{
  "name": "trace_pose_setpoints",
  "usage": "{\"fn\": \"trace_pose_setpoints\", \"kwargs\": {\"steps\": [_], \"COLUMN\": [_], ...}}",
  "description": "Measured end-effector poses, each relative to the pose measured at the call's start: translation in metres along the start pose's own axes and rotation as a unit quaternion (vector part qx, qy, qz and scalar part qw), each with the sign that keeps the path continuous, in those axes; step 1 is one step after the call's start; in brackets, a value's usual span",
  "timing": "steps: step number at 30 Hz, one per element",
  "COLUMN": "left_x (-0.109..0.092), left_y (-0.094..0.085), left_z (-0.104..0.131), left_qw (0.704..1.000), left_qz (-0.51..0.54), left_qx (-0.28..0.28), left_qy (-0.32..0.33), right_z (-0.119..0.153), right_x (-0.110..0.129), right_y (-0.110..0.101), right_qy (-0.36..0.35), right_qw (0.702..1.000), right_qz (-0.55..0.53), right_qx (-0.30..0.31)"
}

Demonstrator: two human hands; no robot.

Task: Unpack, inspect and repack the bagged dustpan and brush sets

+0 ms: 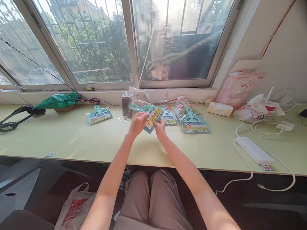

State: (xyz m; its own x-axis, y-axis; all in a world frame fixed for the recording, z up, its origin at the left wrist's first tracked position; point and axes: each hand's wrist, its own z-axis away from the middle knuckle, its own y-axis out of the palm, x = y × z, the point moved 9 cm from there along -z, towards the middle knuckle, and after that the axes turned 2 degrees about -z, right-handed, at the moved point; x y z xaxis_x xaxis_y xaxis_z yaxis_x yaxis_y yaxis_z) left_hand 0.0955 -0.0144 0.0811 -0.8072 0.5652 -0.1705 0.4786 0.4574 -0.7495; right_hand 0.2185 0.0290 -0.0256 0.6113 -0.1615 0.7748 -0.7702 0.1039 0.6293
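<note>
A teal dustpan set (155, 116), wrapped in clear plastic, is gripped by both the left hand (138, 124) and the right hand (159, 128), tilted over the table (72, 140). Similar sets are laid there (a single pack (99, 115) to the left, an overlapping cluster (194, 122) to the right)

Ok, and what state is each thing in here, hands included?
Held dustpan: tilted
Left hand: gripping held dustpan
Right hand: gripping it too
Middle dustpan: partly hidden
Left dustpan: lying on table
Right dustpans: overlapping
Canister: upright
Green bag: crumpled
Power strip: lying on table
Windows: apparently shut
</note>
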Motion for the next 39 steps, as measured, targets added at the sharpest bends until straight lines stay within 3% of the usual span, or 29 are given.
{"fn": "trace_pose_setpoints", "kwargs": {"steps": [1, 3, 5, 6, 7, 9, 11, 12, 17, 19, 21, 23, 27, 30, 34, 36, 39], "left_x": [0.000, 0.017, 0.043, 0.055, 0.065, 0.060, 0.031, 0.017, -0.029, -0.030, -0.016, 0.005, 0.033, 0.024, -0.011, -0.018, -0.006], "left_y": [-0.005, -0.026, -0.040, -0.036, -0.023, 0.018, 0.051, 0.062, 0.102, 0.102, 0.093, 0.084, 0.078, 0.088, 0.106, 0.111, 0.109], "left_z": [0.003, 0.016, 0.039, 0.045, 0.043, 0.021, 0.003, -0.001, 0.010, 0.009, 0.003, -0.004, -0.004, 0.005, 0.015, 0.015, 0.011], "left_qw": [0.999, 0.973, 0.901, 0.872, 0.858, 0.839, 0.790, 0.763, 0.649, 0.621, 0.598, 0.585, 0.605, 0.622, 0.629, 0.626, 0.641], "left_qz": [-0.013, -0.055, -0.036, 0.022, 0.112, 0.339, 0.515, 0.570, 0.709, 0.741, 0.765, 0.773, 0.744, 0.727, 0.724, 0.728, 0.717], "left_qx": [-0.035, -0.162, -0.271, -0.281, -0.254, -0.125, -0.017, 0.006, 0.061, 0.063, 0.031, -0.007, -0.023, 0.031, 0.119, 0.114, 0.034], "left_qy": [-0.024, -0.158, -0.336, -0.399, -0.433, -0.407, -0.331, -0.306, -0.271, -0.247, -0.238, -0.245, -0.282, -0.288, -0.258, -0.256, -0.271], "right_z": [0.000, -0.001, -0.002, -0.002, -0.003, -0.003, -0.004, -0.005, -0.010, -0.013, -0.016, -0.018, -0.018, -0.017, -0.015, -0.014, -0.011], "right_x": [0.002, 0.006, 0.009, 0.010, 0.011, 0.012, 0.014, 0.017, 0.036, 0.040, 0.041, 0.039, 0.032, 0.029, 0.030, 0.032, 0.032], "right_y": [-0.002, -0.005, -0.007, -0.007, -0.008, -0.008, -0.010, -0.012, -0.029, -0.033, -0.033, -0.029, -0.015, -0.016, -0.027, -0.029, -0.024], "right_qy": [-0.011, -0.028, -0.038, -0.041, -0.041, -0.037, -0.038, -0.045, -0.098, -0.095, -0.077, -0.052, -0.025, -0.039, -0.068, -0.080, -0.093], "right_qw": [1.000, 0.999, 0.998, 0.998, 0.998, 0.998, 0.998, 0.997, 0.991, 0.990, 0.993, 0.996, 1.000, 0.999, 0.996, 0.995, 0.995], "right_qz": [-0.013, -0.033, -0.037, -0.035, -0.034, -0.034, -0.043, -0.049, -0.064, -0.068, -0.062, -0.040, -0.003, -0.014, -0.028, -0.026, -0.023], "right_qx": [-0.005, -0.012, -0.018, -0.020, -0.021, -0.024, -0.027, -0.031, -0.069, -0.075, -0.070, -0.054, -0.001, -0.008, -0.053, -0.059, -0.036]}}
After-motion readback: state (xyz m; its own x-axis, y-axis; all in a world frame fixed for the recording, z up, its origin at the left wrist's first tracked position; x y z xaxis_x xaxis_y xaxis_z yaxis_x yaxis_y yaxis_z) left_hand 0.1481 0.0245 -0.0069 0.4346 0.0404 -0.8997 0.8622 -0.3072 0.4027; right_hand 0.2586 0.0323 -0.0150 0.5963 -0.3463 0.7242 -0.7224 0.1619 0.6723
